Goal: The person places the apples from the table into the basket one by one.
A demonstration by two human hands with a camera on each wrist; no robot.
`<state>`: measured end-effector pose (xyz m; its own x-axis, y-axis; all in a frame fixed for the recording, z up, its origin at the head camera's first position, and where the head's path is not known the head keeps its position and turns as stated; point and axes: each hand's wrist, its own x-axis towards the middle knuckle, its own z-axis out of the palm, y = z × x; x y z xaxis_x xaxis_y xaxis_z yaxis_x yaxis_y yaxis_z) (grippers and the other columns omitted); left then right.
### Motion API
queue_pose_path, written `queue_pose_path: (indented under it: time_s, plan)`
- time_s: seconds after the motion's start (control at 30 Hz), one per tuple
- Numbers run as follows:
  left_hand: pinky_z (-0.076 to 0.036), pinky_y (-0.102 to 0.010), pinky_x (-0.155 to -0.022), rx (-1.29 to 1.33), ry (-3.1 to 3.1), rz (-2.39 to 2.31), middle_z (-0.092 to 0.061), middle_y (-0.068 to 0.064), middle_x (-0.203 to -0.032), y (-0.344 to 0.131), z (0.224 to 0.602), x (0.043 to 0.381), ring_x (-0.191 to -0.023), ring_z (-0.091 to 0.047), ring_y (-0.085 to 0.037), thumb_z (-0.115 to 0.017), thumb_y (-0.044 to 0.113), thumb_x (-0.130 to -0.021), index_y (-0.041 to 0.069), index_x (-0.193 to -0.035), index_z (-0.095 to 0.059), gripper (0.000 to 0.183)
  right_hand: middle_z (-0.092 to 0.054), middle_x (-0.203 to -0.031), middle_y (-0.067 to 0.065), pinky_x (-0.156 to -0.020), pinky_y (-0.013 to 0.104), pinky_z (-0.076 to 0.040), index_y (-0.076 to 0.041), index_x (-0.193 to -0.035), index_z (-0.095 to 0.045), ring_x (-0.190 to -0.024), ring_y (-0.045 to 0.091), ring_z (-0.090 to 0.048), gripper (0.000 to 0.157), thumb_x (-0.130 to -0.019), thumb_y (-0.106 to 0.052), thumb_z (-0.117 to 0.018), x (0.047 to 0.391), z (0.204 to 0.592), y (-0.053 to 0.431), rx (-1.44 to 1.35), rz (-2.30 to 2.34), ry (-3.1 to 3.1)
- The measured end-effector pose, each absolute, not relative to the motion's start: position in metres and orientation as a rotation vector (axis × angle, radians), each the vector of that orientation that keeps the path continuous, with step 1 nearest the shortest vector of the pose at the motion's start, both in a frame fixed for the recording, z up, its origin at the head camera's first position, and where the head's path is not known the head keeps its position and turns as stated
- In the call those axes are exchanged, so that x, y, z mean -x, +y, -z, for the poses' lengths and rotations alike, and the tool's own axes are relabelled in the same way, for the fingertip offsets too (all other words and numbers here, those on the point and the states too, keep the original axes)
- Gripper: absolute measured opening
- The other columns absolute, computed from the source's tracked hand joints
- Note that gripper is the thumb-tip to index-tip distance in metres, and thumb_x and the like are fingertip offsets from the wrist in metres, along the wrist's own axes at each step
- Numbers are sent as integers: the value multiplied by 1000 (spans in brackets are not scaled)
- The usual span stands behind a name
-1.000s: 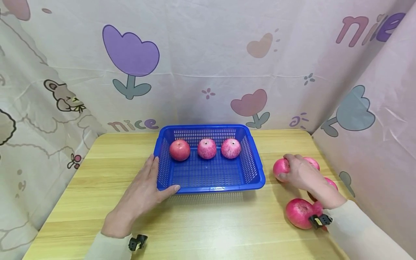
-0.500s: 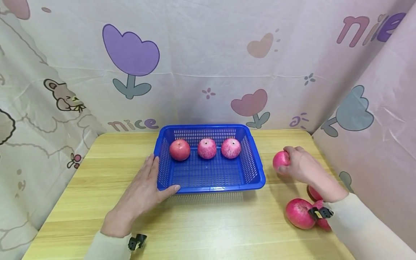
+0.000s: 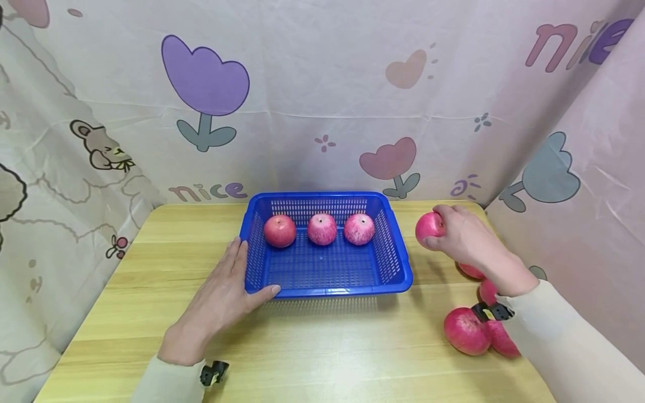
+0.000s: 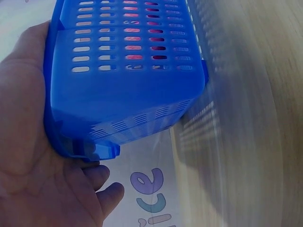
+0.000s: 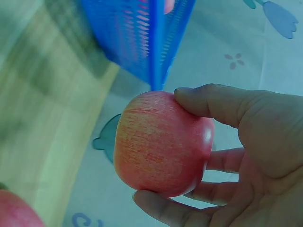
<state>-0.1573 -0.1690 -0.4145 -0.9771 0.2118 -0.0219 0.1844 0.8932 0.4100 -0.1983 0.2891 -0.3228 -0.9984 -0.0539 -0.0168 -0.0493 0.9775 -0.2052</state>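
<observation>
My right hand (image 3: 466, 238) grips a red apple (image 3: 429, 230) above the table, to the right of the blue plastic basket (image 3: 322, 291). In the right wrist view the thumb and fingers (image 5: 161, 205) hold the apple (image 5: 158, 146) from opposite sides, its streaked skin facing the camera. My left hand (image 3: 221, 296) rests on the basket's near left corner, thumb along the front rim and straight fingers against the left side. Inside the basket a row of three apples (image 3: 322, 229) stands towards the back wall. Basket slots partly hide them in the left wrist view.
Several more apples (image 3: 467, 331) lie on the wooden table (image 3: 322, 347) at the right, some partly covered by my right forearm and sleeve. A printed curtain (image 3: 302, 84) hangs behind the table and along both sides.
My right hand has lifted the apple off the table, moving it away from me and slightly left. Another apple now shows beneath my right wrist. The left hand has stayed on the basket.
</observation>
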Motion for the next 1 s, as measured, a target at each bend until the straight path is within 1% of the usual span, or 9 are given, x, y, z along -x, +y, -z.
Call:
queue_pose_path:
  time_s: [0.17,0.23,0.37,0.47,0.53,0.67,0.77,0.87,1.0]
  plan:
    - [-23,-68,-125,-312,2994,-637,6,-21,-177,-169,415,157,-162,-10,-47,-54,87,-88,2,-168,1,130,-54,-134,32,-87,66,-57,2,-151,-46,-115,52,-58,80,-91,-41,-77,204,312,273,92,311,3114]
    - [-23,-68,-125,-315,2993,-640,7,-21,-177,-169,414,157,-162,-11,-48,-53,88,-87,2,-168,2,131,-54,-136,31,-88,66,-57,1,-152,-46,-116,51,-59,80,-91,-42,-76,207,309,265,94,318,3113]
    - [-24,-68,-125,-313,2993,-646,7,-21,-177,-169,415,157,-162,-11,-48,-55,86,-88,1,-168,2,130,-56,-135,29,-89,63,-58,0,-149,-49,-116,47,-59,76,-91,-40,-77,213,304,245,136,367,3118]
    - [-23,-67,-125,-312,2992,-648,7,-21,-177,-170,415,157,-162,-11,-48,-56,85,-88,1,-168,2,130,-59,-130,25,-88,58,-58,-1,-147,-52,-115,42,-60,73,-90,-38,-78,217,302,231,204,387,3128]
    - [-23,-67,-125,-310,2994,-645,7,-21,-177,-170,415,157,-162,-11,-48,-54,87,-88,1,-168,2,131,-60,-129,24,-88,56,-59,-1,-148,-52,-114,41,-61,74,-89,-37,-78,219,301,222,252,386,3133]
    - [-24,-68,-125,-309,2995,-646,7,-21,-177,-170,416,157,-161,-12,-49,-48,93,-85,1,-168,3,134,-57,-139,25,-93,57,-60,-2,-153,-49,-116,41,-64,78,-89,-37,-79,223,301,201,314,377,3125]
    - [-25,-68,-124,-310,2994,-653,7,-20,-177,-170,416,157,-160,-14,-50,-44,96,-83,2,-168,2,136,-56,-143,25,-98,58,-58,-2,-154,-48,-120,41,-64,80,-89,-36,-81,225,302,186,349,360,3111]
    - [-26,-68,-124,-310,2995,-654,8,-20,-177,-170,417,156,-160,-15,-50,-44,96,-82,2,-168,2,136,-58,-141,23,-100,57,-58,-3,-152,-51,-121,39,-63,79,-88,-36,-83,228,304,171,404,335,3105]
    - [-27,-68,-123,-311,2998,-658,7,-20,-177,-170,417,156,-159,-17,-51,-47,94,-84,2,-168,1,135,-61,-135,20,-97,53,-58,-5,-147,-56,-115,36,-65,74,-86,-37,-84,232,309,155,507,288,3107]
